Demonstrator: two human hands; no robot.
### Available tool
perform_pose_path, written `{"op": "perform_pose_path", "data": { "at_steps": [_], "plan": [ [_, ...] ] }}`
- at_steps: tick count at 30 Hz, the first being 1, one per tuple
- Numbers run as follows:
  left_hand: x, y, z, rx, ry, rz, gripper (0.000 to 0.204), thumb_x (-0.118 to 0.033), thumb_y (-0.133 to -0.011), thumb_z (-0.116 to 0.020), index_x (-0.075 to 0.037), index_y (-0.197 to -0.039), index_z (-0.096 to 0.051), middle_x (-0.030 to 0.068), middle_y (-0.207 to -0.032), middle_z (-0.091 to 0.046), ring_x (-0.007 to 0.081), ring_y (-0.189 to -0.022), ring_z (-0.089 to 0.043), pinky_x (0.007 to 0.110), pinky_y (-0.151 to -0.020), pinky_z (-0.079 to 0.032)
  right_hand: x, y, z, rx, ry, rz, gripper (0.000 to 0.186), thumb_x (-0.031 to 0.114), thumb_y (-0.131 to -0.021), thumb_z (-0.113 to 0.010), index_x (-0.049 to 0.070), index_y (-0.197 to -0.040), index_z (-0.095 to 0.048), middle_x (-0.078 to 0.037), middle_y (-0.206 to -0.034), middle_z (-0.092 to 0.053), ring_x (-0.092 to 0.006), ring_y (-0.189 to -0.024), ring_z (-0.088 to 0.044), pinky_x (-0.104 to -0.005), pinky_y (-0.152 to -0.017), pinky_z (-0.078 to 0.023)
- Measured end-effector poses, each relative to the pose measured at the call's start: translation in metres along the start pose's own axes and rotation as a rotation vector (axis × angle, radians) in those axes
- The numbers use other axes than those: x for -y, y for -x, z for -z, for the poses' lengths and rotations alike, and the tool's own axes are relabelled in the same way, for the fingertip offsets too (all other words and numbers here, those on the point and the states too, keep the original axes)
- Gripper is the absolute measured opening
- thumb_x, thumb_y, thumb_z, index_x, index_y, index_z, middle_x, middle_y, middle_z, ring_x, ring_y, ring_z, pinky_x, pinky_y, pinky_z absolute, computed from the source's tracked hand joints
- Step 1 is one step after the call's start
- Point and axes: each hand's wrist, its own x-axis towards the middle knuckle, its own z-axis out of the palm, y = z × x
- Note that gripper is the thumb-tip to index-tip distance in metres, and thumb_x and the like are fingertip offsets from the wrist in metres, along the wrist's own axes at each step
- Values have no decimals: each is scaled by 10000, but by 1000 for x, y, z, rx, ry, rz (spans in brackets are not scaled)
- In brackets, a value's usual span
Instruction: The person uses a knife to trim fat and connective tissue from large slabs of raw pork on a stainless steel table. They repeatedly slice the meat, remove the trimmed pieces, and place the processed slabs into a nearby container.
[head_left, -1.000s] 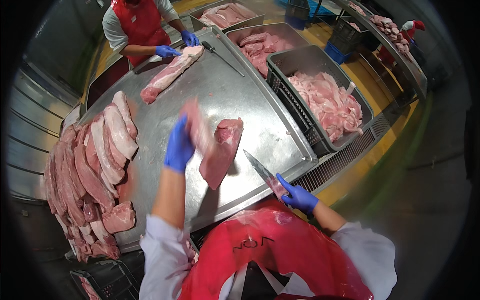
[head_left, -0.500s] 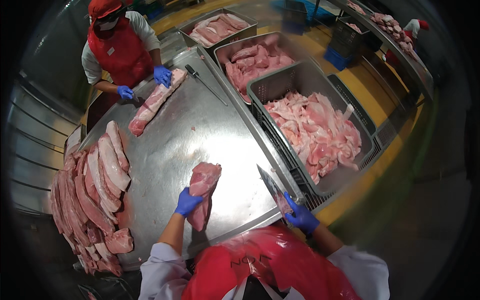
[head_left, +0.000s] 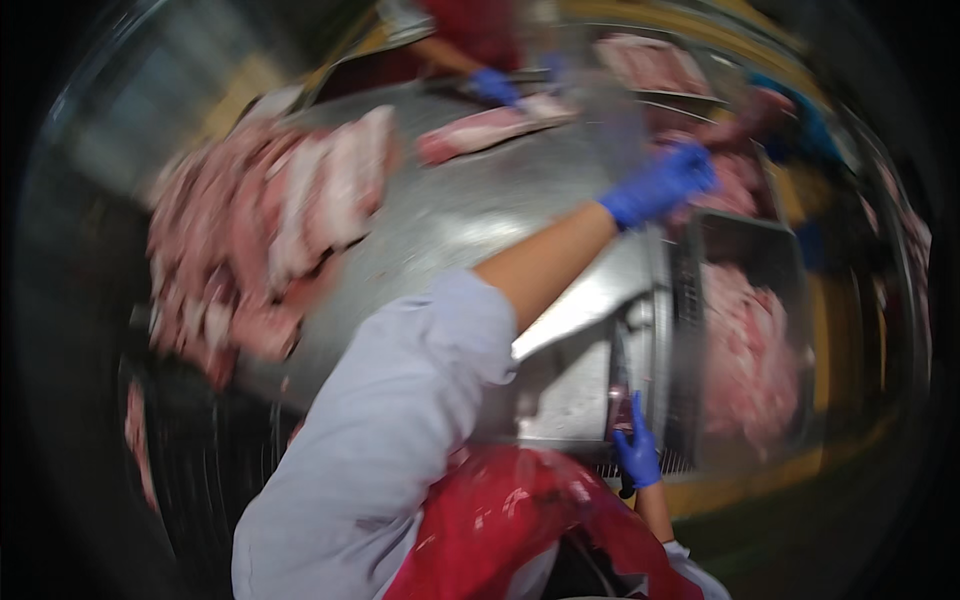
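My left hand point(head_left: 665, 185), in a blue glove, reaches across the metal table to the bins at its right edge. Motion smears its fingers. Just beyond it is a blurred piece of meat point(head_left: 750, 112), above the bin of meat pieces point(head_left: 735, 185); I cannot tell whether the hand touches it. My right hand point(head_left: 638, 455), also gloved blue, holds a knife point(head_left: 620, 375) low by the table's near right corner, with the blade pointing away from me.
Long strips of meat point(head_left: 255, 215) lie heaped on the left of the metal table point(head_left: 450, 245). Across it, a co-worker's gloved hand point(head_left: 495, 87) is at a long meat piece point(head_left: 490, 132). A grey crate point(head_left: 800, 260) of pale trimmings and a far bin of meat point(head_left: 655, 65) stand on the right.
My left hand has swung from the table's near middle to the bins on the right, and the meat it held has left the table. My right hand still holds the knife. The view has turned.
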Motion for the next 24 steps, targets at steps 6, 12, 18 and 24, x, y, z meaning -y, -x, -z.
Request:
{"op": "perform_pose_path", "data": {
  "at_steps": [6,12,18,24],
  "plan": [
    [57,336,77,-100,-847,417,758,-388,-873,-690,14,-1466,-440,257,-1537,-414,407,-1408,-423,461,-1175,-345,3,-15,-44,127,-94,-106,872,-56,-907,-541,200,-1647,-158,14,-724,-585,-75,-586,-501,-245,-529,-430],
    [-81,680,272,-369,-1307,812,993,-487,-728,-812,19,-1485,-417,270,-1551,-375,420,-1444,-358,473,-1218,-261,30,-40,-92,213,78,-208,883,-55,-914,-540,232,-1648,-142,-5,-689,-580,-83,-547,-495,-250,-503,-425],
    [-204,810,399,53,-1605,892,1189,-263,-516,-914,11,-1516,-331,255,-1505,-425,406,-1402,-421,464,-1176,-339,112,-48,-166,275,164,-274,837,18,-954,-514,266,-1649,-118,-41,-727,-590,-98,-563,-523,-259,-482,-439],
    [-175,802,439,-96,-1513,954,1236,-269,-403,-935,14,-1466,-372,247,-1409,-499,396,-1319,-487,482,-1123,-369,156,-50,-239,330,271,-19,834,-12,-932,-513,224,-1645,-152,-25,-733,-605,-89,-569,-525,-268,-536,-472]
  ]
}}
